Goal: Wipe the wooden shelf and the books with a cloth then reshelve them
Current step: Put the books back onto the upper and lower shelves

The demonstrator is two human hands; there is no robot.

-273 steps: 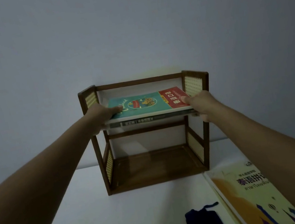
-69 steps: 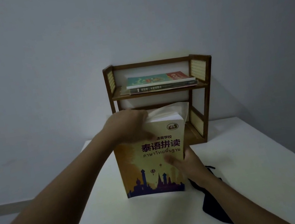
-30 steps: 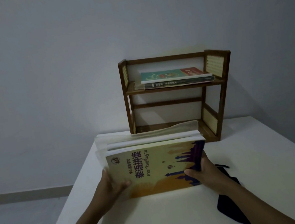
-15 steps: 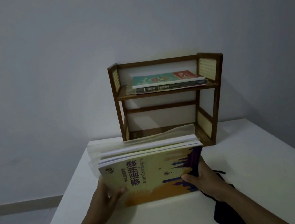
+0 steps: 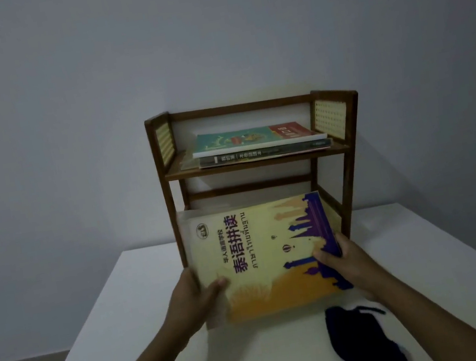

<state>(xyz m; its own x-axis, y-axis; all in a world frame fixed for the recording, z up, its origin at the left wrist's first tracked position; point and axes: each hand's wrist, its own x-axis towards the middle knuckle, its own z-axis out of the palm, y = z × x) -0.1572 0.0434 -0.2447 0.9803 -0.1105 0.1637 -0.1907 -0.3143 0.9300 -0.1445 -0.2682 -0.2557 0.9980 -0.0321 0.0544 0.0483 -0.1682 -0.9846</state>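
white counter is set against a bare grey wall, dimly lit. nearest the viewer, a dark cloth is left lying on the counter at the lower right, held by neither hand. just beyond it, a large yellow book is held flat and tilted, cover up, with loose pale pages showing at its left edge. the left hand is clamped on the book's near left corner, thumb curled over the cover and fingers wrapped along the side. the right hand is clamped on the near right part, thumb laid on the purple skyline print and the other fingers hidden beneath. both forearms are stretched forward, and the book's far edge is pointed at the lower tier of the wooden shelf, which stands at the back of the counter. two books are stacked flat on the upper tier. reshelving is judged well along: the upper tier is filled, and the yellow book is not yet slid into the lower tier. whether all wiping is finished cannot be told.
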